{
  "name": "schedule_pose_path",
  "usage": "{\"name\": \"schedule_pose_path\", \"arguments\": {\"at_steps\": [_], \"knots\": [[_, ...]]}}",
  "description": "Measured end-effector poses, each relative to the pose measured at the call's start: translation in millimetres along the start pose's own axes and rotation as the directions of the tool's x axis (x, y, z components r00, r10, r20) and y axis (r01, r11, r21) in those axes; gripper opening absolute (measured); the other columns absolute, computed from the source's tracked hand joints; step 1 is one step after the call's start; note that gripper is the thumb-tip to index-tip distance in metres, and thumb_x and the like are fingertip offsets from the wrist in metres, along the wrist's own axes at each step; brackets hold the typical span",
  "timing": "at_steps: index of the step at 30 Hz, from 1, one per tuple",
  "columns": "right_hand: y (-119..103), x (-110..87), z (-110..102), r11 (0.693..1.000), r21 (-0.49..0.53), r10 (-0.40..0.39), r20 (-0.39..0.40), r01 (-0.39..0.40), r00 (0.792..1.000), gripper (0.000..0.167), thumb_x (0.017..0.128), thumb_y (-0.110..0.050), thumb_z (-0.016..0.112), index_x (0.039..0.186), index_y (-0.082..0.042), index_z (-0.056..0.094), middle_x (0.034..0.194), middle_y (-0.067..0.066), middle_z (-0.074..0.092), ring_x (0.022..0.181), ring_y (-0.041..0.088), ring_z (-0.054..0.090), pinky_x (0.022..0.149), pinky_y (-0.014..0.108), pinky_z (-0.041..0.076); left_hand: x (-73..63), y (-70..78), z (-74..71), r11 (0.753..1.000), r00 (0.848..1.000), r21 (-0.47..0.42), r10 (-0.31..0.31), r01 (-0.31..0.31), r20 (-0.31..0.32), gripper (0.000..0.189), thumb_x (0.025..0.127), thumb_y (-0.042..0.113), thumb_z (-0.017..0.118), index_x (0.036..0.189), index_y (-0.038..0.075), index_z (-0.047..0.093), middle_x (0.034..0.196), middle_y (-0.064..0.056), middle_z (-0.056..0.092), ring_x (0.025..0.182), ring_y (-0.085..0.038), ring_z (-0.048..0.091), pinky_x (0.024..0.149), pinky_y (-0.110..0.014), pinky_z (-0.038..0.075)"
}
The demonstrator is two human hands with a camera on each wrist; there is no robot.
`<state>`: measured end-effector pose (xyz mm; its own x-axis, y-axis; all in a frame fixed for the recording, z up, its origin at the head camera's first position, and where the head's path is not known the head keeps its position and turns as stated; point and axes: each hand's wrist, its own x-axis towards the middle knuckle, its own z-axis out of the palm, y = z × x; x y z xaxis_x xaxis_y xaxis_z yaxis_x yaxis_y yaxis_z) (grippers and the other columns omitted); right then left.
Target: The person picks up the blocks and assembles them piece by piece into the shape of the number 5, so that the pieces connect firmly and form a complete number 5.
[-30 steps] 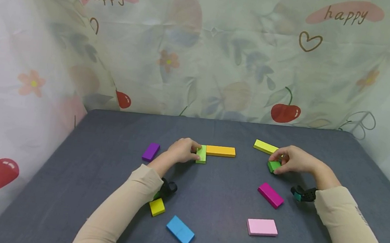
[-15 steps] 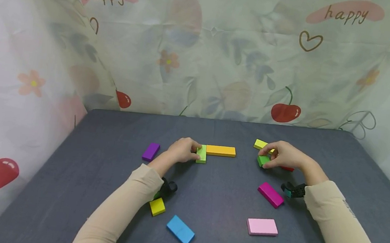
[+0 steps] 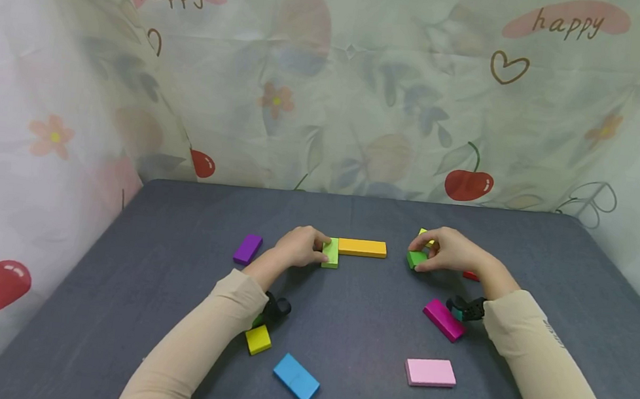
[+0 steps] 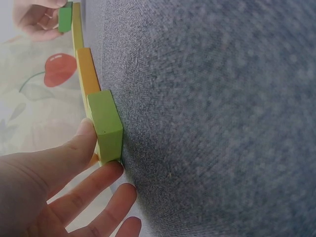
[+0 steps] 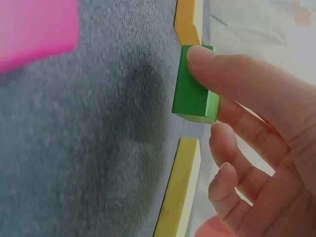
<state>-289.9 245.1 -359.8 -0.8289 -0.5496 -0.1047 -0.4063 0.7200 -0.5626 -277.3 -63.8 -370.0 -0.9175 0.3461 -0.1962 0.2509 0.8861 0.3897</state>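
Observation:
Near the table's far side my left hand (image 3: 301, 247) pinches a light green block (image 3: 330, 253) between thumb and fingers. The left end of a long orange block (image 3: 362, 248) meets that block's right side. To the right, my right hand (image 3: 449, 250) grips a dark green block (image 3: 416, 259), thumb on one face as the right wrist view shows. This green block (image 5: 191, 94) overlaps the end of the orange block (image 5: 188, 22) in that view. Behind the right hand lies a long yellow block (image 5: 177, 190), mostly hidden in the head view.
A purple block (image 3: 248, 249) lies left of my left hand. Closer in are a yellow block (image 3: 258, 340), a blue block (image 3: 296, 378), a pink block (image 3: 430, 373) and a magenta block (image 3: 444, 320). A red block (image 3: 471, 275) shows partly under the right wrist.
My right hand has carried the dark green block left toward the orange block, covering more of the yellow block and uncovering part of the red one. The left hand stays put.

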Motion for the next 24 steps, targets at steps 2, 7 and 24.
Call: {"name": "schedule_pose_path", "arguments": {"at_steps": [2, 7, 24], "knots": [[-1, 2.6, 1, 1.0, -0.003, -0.003, -0.002, 0.003, 1.0, 0.035, 0.075, -0.019, 0.077, 0.105, -0.004, 0.068, 0.098, 0.011, 0.065, 0.068, 0.014, 0.05, 0.06, 0.023, 0.043, -0.2, 0.2, -0.1, 1.0, 1.0, 0.002, 0.001, -0.001, -0.002, 0.046, 0.086, 0.026, 0.066, 0.13, 0.017, 0.057, 0.113, -0.006, 0.066, 0.093, -0.017, 0.059, 0.081, -0.031, 0.049], [-1, 7.4, 5, 1.0, -0.014, -0.013, -0.013, 0.012, 1.0, 0.033, 0.076, -0.017, 0.077, 0.105, -0.004, 0.068, 0.101, 0.011, 0.066, 0.069, 0.014, 0.051, 0.062, 0.023, 0.043, -0.7, 0.2, -0.3, 1.0, 1.0, 0.005, 0.008, -0.008, -0.009, 0.045, 0.087, 0.026, 0.066, 0.13, 0.016, 0.057, 0.113, -0.006, 0.066, 0.095, -0.018, 0.06, 0.082, -0.032, 0.05], [-9, 17.6, 11, 1.0, -0.024, 0.004, -0.032, -0.005, 0.999, 0.033, 0.078, -0.015, 0.075, 0.107, -0.003, 0.067, 0.104, 0.015, 0.066, 0.068, 0.015, 0.051, 0.062, 0.025, 0.043, 1.3, -1.1, 0.5, 1.0, 1.0, 0.002, 0.011, -0.01, -0.013, 0.045, 0.087, 0.025, 0.066, 0.13, 0.016, 0.057, 0.112, -0.007, 0.066, 0.091, -0.017, 0.058, 0.08, -0.032, 0.049]]}}
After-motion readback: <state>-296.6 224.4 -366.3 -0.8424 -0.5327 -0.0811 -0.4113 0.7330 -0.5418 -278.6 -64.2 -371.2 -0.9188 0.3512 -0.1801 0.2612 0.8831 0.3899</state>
